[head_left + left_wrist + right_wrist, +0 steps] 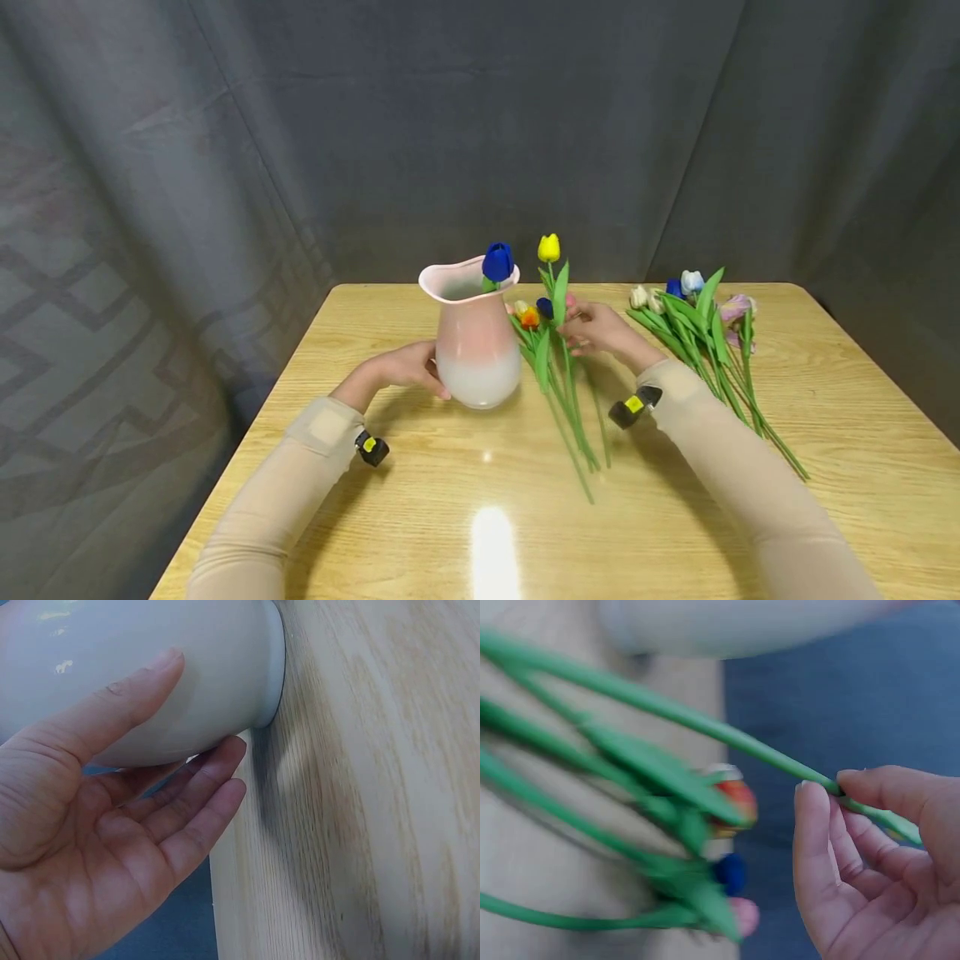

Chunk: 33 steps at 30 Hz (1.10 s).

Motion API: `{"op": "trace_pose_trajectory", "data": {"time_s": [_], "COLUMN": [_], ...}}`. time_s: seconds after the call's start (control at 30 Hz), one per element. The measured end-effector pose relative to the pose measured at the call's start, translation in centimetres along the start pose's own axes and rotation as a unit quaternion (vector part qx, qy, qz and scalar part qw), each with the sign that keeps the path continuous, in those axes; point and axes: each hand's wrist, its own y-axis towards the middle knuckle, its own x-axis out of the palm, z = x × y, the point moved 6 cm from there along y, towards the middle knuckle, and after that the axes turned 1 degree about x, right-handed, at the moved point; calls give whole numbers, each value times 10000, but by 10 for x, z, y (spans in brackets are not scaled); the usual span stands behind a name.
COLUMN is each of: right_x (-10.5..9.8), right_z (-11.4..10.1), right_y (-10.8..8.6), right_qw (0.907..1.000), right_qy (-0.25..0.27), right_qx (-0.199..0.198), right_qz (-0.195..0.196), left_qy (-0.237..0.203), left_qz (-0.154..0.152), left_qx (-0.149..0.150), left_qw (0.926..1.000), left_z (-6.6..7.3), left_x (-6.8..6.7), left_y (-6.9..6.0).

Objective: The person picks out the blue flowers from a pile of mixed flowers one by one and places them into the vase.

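You have a pale wood-grained table (600, 550) in front of you; take 12 o'clock as its far edge. At 11 o'clock from the middle, a pink-and-white vase (477, 350) stands upright on it. At 12, just beside the vase, a loose bunch (542, 360) lies with its heads, an orange bloom (529, 318) and a dark blue bloom (545, 308) among them, away from you and its stems toward 5. At 1 o'clock, you see a second bunch (686, 315), with cream buds (638, 297) and a lilac flower (735, 307), its stems also trailing toward 5.
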Motion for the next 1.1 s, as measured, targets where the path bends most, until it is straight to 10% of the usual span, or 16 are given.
{"op": "trace_pose_trajectory", "data": {"time_s": [0.17,0.37,0.83,1.1], "right_x": [-35,-81,-156,-180], "right_z": [-30,-54,-53,-20], "right_y": [-20,-48,-98,-103], "right_qw": [9958,9798,9476,9256], "right_qy": [287,-601,692,-15], "right_qx": [-740,-1285,-1476,-662], "right_qz": [454,1408,2746,3727], "left_qy": [40,18,26,16], "left_qz": [17,-10,-93,-58], "left_qx": [14,41,174,170], "left_qw": [10000,10000,9998,9998], "left_z": [1,1,3,3], "left_x": [0,-1,-3,-5], "left_y": [0,1,-5,-6]}}
